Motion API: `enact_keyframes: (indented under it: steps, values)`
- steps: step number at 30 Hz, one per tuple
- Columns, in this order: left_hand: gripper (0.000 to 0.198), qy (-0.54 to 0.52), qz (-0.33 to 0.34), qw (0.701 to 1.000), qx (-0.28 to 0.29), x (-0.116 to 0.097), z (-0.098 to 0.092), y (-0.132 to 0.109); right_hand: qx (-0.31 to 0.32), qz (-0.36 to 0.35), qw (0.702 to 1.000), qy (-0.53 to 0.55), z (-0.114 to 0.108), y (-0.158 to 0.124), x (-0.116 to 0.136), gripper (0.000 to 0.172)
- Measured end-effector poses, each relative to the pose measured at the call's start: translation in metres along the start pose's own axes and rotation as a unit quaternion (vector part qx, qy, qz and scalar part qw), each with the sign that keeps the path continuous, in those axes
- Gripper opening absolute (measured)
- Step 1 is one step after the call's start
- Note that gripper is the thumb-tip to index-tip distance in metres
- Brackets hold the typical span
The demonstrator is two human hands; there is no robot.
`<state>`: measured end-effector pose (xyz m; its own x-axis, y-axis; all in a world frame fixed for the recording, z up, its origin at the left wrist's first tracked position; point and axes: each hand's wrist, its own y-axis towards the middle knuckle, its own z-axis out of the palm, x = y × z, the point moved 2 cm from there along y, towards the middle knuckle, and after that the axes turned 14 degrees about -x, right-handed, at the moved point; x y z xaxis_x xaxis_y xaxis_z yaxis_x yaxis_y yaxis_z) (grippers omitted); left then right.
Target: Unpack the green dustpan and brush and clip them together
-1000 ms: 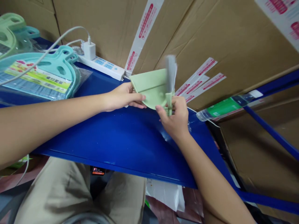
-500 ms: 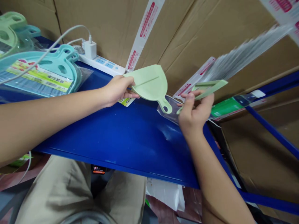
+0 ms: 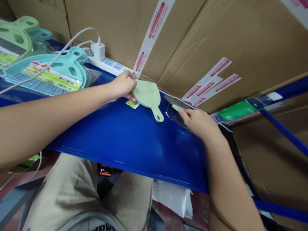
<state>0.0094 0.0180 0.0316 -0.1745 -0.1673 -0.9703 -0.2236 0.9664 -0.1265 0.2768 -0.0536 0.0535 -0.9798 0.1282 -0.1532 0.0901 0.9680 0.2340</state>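
Observation:
My left hand pinches the wide edge of a light green dustpan, its handle with a hole pointing toward me and to the right. The dustpan is low over the blue table. A small yellow-green label lies beneath my left fingers. To the right, my right hand is closed round a hand brush; only a light green end and some grey bristles show past the fingers. Beside that hand lies a clear plastic bag, partly covered.
Wrapped blue dustpan sets and green ones lie at the left. A white power strip with a charger and cable runs along the back. Cardboard walls the rear. A green-labelled bottle lies at the right.
My right hand has turned over and brought the brush down from its raised, bristles-up position toward the table. My left hand has lowered the dustpan slightly and shifted it left.

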Motion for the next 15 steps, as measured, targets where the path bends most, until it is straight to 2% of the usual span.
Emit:
enact_keyframes:
  steps: [2, 4, 6, 8, 11, 13, 15]
  values:
    - [0.068, 0.088, 0.022, 0.996, 0.005, 0.001, -0.002, 0.004, 0.052, 0.001, 0.999, -0.014, -0.001, 0.000, 0.005, 0.055]
    - [0.068, 0.208, 0.082, 0.975, -0.008, 0.001, -0.006, 0.008, 0.079, 0.002, 0.997, -0.026, -0.003, 0.000, 0.007, 0.054]
    - [0.067, 0.330, 0.154, 0.931, -0.033, 0.000, -0.010, 0.011, 0.091, 0.010, 0.995, -0.035, -0.004, 0.000, 0.007, 0.049]
    - [0.068, 0.409, 0.196, 0.890, -0.047, 0.000, -0.015, 0.013, 0.086, 0.016, 0.995, -0.039, -0.006, 0.000, 0.004, 0.043]
    - [0.065, 0.433, 0.212, 0.875, -0.043, 0.002, -0.019, 0.017, 0.048, 0.018, 0.998, -0.034, -0.006, 0.001, -0.006, 0.036]
    - [0.054, 0.400, 0.230, 0.886, -0.045, 0.005, -0.019, 0.020, 0.008, 0.014, 1.000, -0.017, -0.003, 0.003, -0.015, 0.032]
    - [0.039, 0.329, 0.259, 0.907, -0.049, 0.008, -0.019, 0.022, -0.062, 0.021, 0.998, 0.016, 0.000, 0.007, -0.026, 0.029]
